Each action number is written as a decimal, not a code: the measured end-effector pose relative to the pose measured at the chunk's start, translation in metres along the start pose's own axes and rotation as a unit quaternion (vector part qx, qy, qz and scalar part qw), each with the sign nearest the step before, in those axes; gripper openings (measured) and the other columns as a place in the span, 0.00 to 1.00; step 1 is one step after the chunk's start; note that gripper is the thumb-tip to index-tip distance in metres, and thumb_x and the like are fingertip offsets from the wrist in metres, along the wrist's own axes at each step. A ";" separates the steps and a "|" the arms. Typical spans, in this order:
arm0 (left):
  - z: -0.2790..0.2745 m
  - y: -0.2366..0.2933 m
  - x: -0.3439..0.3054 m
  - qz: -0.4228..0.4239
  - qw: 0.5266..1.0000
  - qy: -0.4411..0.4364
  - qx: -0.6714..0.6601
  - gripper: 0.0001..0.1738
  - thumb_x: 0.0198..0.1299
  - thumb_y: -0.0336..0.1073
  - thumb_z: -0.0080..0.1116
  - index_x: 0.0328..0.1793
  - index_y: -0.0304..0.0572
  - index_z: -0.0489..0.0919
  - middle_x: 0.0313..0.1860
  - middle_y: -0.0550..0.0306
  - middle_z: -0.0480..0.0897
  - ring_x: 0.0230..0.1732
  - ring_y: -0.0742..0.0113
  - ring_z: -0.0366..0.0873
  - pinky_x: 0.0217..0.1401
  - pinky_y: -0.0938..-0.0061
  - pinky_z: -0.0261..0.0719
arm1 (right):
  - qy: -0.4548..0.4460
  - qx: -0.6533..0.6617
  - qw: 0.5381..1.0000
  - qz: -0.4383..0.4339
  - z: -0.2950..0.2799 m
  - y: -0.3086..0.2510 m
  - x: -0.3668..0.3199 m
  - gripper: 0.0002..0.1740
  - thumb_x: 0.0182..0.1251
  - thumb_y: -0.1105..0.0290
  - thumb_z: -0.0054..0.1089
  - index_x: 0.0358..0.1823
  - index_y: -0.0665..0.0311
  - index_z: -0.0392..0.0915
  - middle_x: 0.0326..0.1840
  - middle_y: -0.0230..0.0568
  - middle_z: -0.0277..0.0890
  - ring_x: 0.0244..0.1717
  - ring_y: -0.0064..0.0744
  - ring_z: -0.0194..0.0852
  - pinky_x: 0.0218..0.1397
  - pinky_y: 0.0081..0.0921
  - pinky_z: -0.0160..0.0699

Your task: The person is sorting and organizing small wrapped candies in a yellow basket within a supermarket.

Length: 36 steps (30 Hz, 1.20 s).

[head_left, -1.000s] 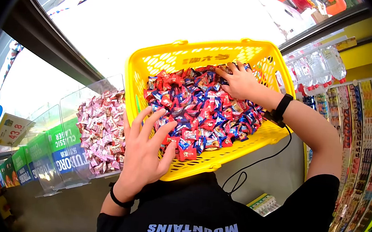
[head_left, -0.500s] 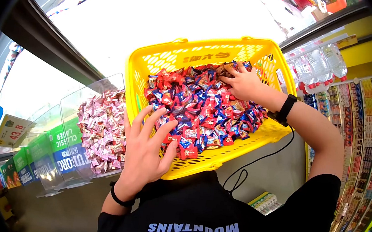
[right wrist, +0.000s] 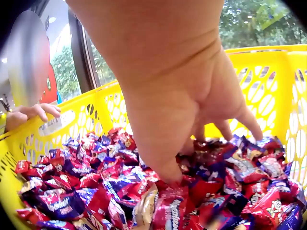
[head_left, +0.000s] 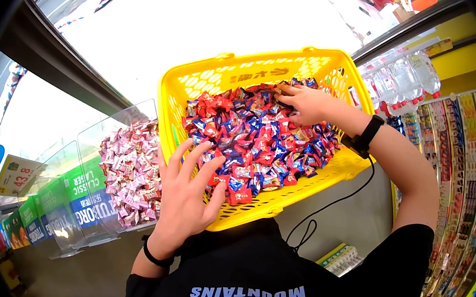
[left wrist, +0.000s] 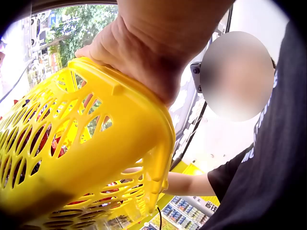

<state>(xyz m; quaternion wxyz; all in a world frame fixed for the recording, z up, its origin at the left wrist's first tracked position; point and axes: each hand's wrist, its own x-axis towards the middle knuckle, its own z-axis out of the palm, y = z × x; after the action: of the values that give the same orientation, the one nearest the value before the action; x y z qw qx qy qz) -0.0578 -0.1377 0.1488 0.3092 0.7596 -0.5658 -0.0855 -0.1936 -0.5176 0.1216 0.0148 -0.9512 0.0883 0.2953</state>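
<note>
A yellow plastic shopping basket (head_left: 245, 222) with perforated walls holds a heap of small candies (head_left: 256, 144) in red and blue twist wrappers. My left hand (head_left: 187, 201) lies across the basket's near left rim with its fingers spread toward the inside. The left wrist view has the heel of that hand on the rim (left wrist: 124, 84). At the far right of the heap, my right hand (head_left: 306, 104) reaches over the right side, fingers spread and pointing down into the candies. In the right wrist view, its thumb (right wrist: 168, 170) presses among the wrappers (right wrist: 170, 206) and the fingertips are partly hidden.
Left of the basket, a clear acrylic bin (head_left: 116, 118) holds pink-wrapped candies (head_left: 131, 172). Green and blue beer cartons (head_left: 86, 185) and a price sign (head_left: 14, 177) stand farther left. Packed shelves (head_left: 456, 171) and water bottles (head_left: 405, 79) line the right. A black cable (head_left: 337, 202) hangs from the right wrist.
My right hand has shifted slightly within the candies at the far right, its fingers curling, then spreading to the left. My left hand stays on the rim.
</note>
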 end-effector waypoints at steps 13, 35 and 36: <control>0.003 0.001 0.000 0.003 0.999 0.025 0.023 0.26 0.63 0.42 0.70 0.69 0.53 0.85 0.78 0.49 0.76 0.83 0.40 0.64 0.88 0.27 0.43 | 0.234 0.101 0.958 -0.128 -0.043 -0.120 -0.145 0.44 0.71 0.52 0.72 0.86 0.47 0.67 0.91 0.41 0.57 0.87 0.61 0.56 0.87 0.55 0.62; 0.042 0.127 -0.061 0.234 0.956 0.141 0.112 0.11 0.52 0.41 0.81 0.40 0.59 0.89 0.70 0.64 0.82 0.82 0.48 0.68 0.88 0.29 0.53 | 0.424 0.277 0.843 -0.183 0.098 -0.198 -0.239 0.31 0.66 0.59 0.79 0.69 0.52 0.81 0.85 0.41 0.67 0.83 0.56 0.65 0.85 0.57 0.64; 0.045 0.130 -0.067 0.213 0.959 0.158 0.103 0.12 0.52 0.40 0.82 0.40 0.59 0.89 0.70 0.63 0.81 0.82 0.46 0.67 0.88 0.30 0.53 | 0.453 0.333 0.811 -0.164 0.105 -0.203 -0.235 0.30 0.65 0.61 0.81 0.68 0.53 0.81 0.84 0.43 0.67 0.83 0.57 0.66 0.84 0.54 0.66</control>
<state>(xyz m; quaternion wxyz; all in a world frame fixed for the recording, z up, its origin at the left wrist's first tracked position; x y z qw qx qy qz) -0.2074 -0.1157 0.1716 0.3257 0.6529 -0.6643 0.1621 -0.4072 -0.2716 0.1625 0.3373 -0.9143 0.0203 -0.2233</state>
